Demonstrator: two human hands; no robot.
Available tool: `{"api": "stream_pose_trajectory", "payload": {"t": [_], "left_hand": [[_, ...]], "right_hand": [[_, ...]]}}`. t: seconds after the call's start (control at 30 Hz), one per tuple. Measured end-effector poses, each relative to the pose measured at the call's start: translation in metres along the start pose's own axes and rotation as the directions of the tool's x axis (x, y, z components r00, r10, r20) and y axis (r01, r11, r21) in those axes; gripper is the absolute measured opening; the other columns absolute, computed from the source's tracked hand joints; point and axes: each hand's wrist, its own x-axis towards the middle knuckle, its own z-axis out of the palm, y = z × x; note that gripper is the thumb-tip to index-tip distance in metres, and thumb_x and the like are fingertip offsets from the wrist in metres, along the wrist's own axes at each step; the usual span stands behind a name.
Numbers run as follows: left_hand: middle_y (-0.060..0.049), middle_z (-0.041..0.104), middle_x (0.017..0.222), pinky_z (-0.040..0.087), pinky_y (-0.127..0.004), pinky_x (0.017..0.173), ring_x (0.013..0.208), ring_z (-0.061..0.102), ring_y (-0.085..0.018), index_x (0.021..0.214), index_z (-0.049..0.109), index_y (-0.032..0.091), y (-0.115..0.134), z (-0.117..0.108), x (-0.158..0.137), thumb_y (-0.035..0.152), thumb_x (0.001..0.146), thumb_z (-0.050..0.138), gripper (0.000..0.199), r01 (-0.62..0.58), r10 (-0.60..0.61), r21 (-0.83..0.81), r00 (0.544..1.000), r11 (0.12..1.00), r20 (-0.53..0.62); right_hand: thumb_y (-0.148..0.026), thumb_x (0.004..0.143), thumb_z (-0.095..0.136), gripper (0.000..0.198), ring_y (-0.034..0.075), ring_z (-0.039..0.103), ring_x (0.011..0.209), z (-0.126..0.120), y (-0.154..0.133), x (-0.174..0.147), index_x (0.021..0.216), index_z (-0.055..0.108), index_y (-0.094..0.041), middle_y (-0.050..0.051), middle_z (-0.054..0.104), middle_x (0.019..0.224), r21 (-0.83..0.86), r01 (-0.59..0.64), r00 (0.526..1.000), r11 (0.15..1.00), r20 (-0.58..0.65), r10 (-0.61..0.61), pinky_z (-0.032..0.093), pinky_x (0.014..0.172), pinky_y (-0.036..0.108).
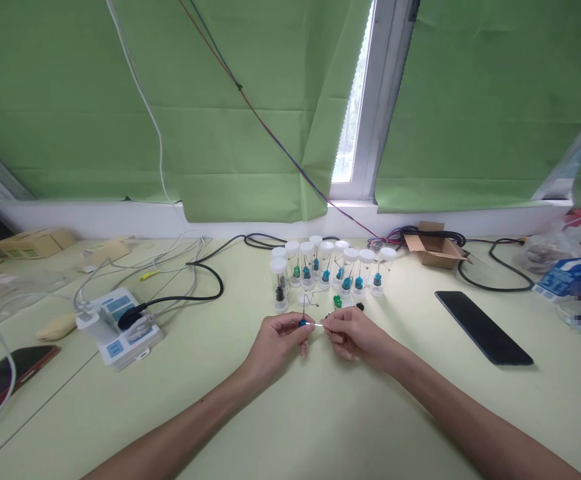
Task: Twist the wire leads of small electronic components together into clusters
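Observation:
My left hand [274, 343] pinches a small blue piece [302, 323] with a thin dark wire standing up from it. Opposite it, my right hand [354, 332] has its fingers closed on a thin pale rod [319, 325], whose far end meets the blue piece at my left fingertips. Just beyond the hands stand several clear tubes with white caps [350, 255], holding small blue, green or black pieces on wires. A loose green piece [337, 301] and a black piece [360, 307] lie behind my right hand. My fingers hide part of the blue piece.
To the left are a white power strip [125, 327] with plugs and cables, and a phone [10, 373]. A black phone [483, 327] lies to the right. Behind it sit an open cardboard box [435, 250] and a black cable [500, 283]. Green blinds [250, 133] hang behind.

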Motion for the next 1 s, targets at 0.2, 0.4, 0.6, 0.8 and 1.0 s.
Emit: {"api": "stream_pose_trajectory", "payload": {"t": [0.2, 0.4, 0.6, 0.8, 1.0], "left_hand": [[0.002, 0.055, 0.055, 0.043, -0.026, 0.058, 0.053, 0.048, -0.011, 0.074, 0.070, 0.016, 0.002, 0.003, -0.001, 0.035, 0.077, 0.071, 0.020, -0.002, 0.002, -0.022, 1.000, 1.000, -0.002], [0.001, 0.055, 0.057, 0.042, -0.027, 0.059, 0.053, 0.048, -0.012, 0.074, 0.069, 0.015, -0.001, 0.004, -0.002, 0.035, 0.077, 0.070, 0.020, 0.006, -0.007, -0.042, 1.000, 0.999, -0.011], [0.001, 0.057, 0.058, 0.041, -0.027, 0.062, 0.054, 0.049, -0.012, 0.077, 0.069, 0.016, -0.003, 0.001, -0.001, 0.035, 0.078, 0.071, 0.020, 0.024, -0.029, -0.080, 0.998, 0.997, -0.064], [0.001, 0.057, 0.059, 0.039, -0.027, 0.060, 0.053, 0.049, -0.012, 0.076, 0.069, 0.016, -0.002, 0.001, 0.000, 0.037, 0.075, 0.074, 0.021, 0.043, -0.053, -0.136, 0.996, 0.990, -0.068], [0.001, 0.056, 0.061, 0.039, -0.027, 0.061, 0.054, 0.048, -0.011, 0.078, 0.069, 0.016, -0.005, 0.000, 0.000, 0.037, 0.078, 0.071, 0.021, 0.043, -0.050, -0.135, 0.998, 0.990, -0.046]], "right_hand": [[-0.033, 0.075, 0.072, 0.033, 0.004, 0.037, 0.034, 0.001, -0.003, -0.001, 0.060, 0.048, -0.016, -0.009, 0.039, 0.047, 0.142, -0.123, 0.992, 0.982, -0.007, 0.125, 0.019, 0.033, 0.018], [-0.053, 0.081, 0.066, 0.041, 0.006, 0.047, 0.040, 0.002, 0.004, 0.001, 0.067, 0.052, -0.016, -0.007, 0.045, 0.052, -0.019, -0.001, 0.999, 1.000, -0.052, 0.000, 0.033, 0.038, 0.019], [-0.050, 0.081, 0.065, 0.033, 0.009, 0.048, 0.039, 0.007, 0.004, 0.001, 0.078, 0.056, -0.018, -0.005, 0.052, 0.055, -0.329, 0.176, 0.963, 0.928, -0.136, -0.231, 0.036, 0.039, 0.021], [-0.035, 0.087, 0.062, 0.016, 0.013, 0.052, 0.058, 0.008, 0.004, -0.003, 0.082, 0.062, -0.019, -0.002, 0.056, 0.064, -0.650, 0.341, 0.851, 0.679, -0.094, -0.517, 0.043, 0.055, 0.025], [-0.025, 0.092, 0.055, 0.016, 0.014, 0.053, 0.061, 0.003, 0.008, -0.002, 0.080, 0.064, -0.019, 0.000, 0.062, 0.067, -0.819, 0.416, 0.733, 0.396, 0.045, -0.679, 0.041, 0.060, 0.026]]}}
